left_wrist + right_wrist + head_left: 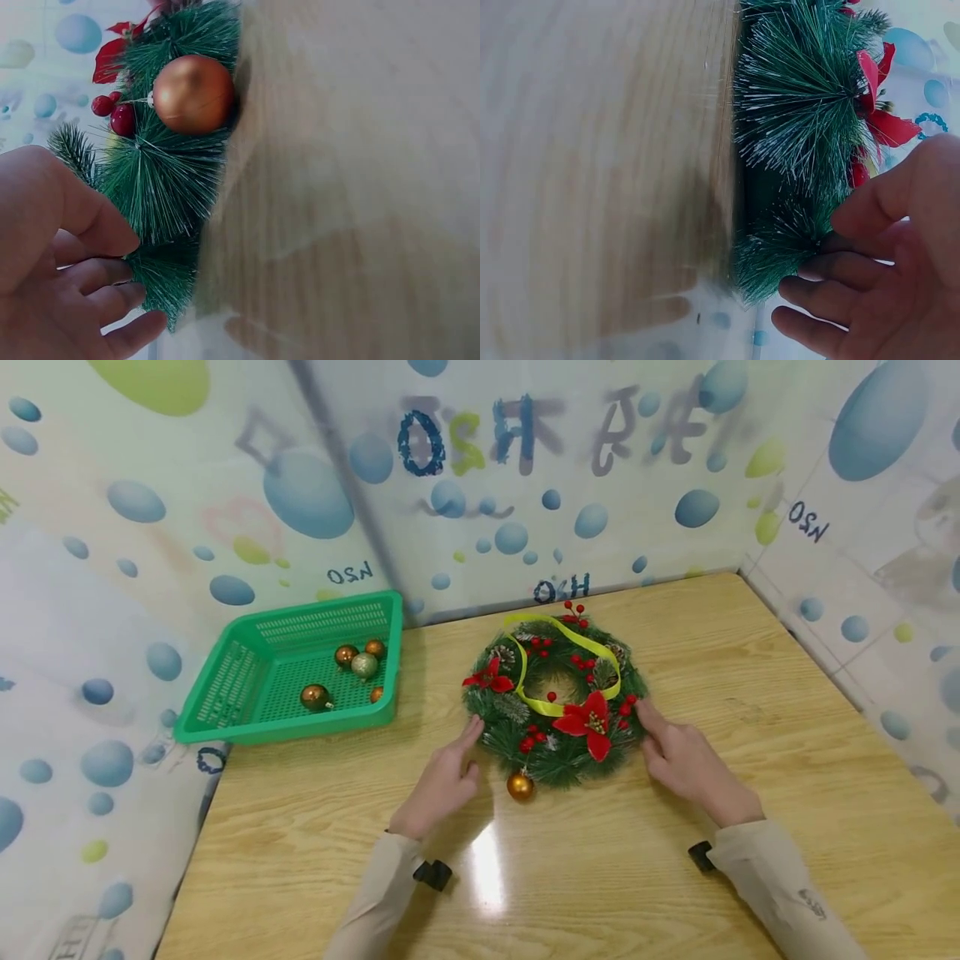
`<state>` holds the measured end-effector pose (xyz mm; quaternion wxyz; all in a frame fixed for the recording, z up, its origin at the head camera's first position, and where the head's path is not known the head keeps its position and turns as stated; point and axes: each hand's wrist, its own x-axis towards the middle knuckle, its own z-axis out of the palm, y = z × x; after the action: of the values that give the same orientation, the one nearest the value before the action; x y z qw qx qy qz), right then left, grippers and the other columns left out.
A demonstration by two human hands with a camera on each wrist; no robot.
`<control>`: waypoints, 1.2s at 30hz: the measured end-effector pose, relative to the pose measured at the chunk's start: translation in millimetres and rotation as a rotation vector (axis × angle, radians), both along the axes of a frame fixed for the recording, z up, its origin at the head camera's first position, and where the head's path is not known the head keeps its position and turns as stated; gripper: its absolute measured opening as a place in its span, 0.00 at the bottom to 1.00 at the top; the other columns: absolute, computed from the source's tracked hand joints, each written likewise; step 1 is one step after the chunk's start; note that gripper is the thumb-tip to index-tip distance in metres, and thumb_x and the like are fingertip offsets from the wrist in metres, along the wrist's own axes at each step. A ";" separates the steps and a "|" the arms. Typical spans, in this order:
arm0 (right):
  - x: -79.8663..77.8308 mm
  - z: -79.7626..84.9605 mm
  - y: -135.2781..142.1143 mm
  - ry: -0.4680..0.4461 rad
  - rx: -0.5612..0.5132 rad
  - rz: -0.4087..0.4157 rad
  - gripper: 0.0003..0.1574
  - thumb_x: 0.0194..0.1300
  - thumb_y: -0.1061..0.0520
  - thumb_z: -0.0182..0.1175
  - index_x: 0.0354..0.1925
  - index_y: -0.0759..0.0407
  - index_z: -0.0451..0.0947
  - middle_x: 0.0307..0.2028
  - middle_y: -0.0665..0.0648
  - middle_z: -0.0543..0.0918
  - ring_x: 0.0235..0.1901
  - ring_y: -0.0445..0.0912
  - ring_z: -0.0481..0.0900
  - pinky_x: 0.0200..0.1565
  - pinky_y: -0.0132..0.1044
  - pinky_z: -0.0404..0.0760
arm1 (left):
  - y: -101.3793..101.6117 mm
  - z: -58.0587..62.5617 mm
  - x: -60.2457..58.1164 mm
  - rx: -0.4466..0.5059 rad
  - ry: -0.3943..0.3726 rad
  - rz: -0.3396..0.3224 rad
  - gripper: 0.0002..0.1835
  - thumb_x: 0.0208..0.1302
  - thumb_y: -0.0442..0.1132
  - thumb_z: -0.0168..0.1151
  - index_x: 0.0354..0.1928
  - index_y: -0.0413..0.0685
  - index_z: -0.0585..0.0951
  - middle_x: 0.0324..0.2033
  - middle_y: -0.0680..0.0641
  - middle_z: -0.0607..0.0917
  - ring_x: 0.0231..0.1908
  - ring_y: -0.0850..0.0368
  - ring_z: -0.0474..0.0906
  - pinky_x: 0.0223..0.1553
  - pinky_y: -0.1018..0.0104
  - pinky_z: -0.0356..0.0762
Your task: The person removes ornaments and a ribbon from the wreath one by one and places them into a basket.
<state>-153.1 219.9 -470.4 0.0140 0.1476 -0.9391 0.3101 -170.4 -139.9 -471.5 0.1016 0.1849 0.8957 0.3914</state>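
A green pine wreath (558, 764) lies on the table, trimmed with red poinsettia flowers (585, 723), red berries, pinecones and a yellow ribbon loop (555, 705). An orange bauble (521, 786) hangs at its near edge, large in the left wrist view (193, 95). At the wreath's left rim, my left hand (440, 782) touches the needles with extended fingers, thumb apart. My right hand (690, 766) is at the opposite rim, fingertips against the greenery. In the right wrist view the thumb stands off from the loosely bent fingers (821, 296) beside the needles.
A green plastic basket (292, 729) stands at the back left of the wooden table (585, 885), holding several orange and brown baubles (316, 697) and a pale gold one (364, 666). Patterned wall sheets (510, 539) border the table's back and sides.
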 end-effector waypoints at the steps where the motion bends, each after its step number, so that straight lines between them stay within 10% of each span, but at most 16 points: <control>1: 1.4 -0.5 -0.8 0.003 -0.004 0.002 0.37 0.70 0.67 0.47 0.74 0.76 0.54 0.70 0.78 0.61 0.11 0.35 0.51 0.13 0.31 0.63 | -0.4 0.3 -1.4 -0.002 -0.003 0.002 0.39 0.66 0.24 0.51 0.79 0.42 0.55 0.80 0.46 0.50 0.11 0.67 0.57 0.13 0.74 0.69; 36: 25.4 -6.5 -18.2 0.049 -0.022 -0.023 0.36 0.69 0.69 0.48 0.72 0.78 0.57 0.69 0.78 0.63 0.10 0.31 0.46 0.11 0.28 0.60 | 0.9 7.5 -36.3 -0.002 -0.080 0.051 0.40 0.68 0.26 0.51 0.80 0.50 0.55 0.80 0.48 0.51 0.11 0.63 0.61 0.12 0.77 0.64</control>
<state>-127.8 201.7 -476.8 0.0422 0.1443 -0.9367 0.3163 -206.8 -139.0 -464.0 0.1275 0.1463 0.8957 0.4001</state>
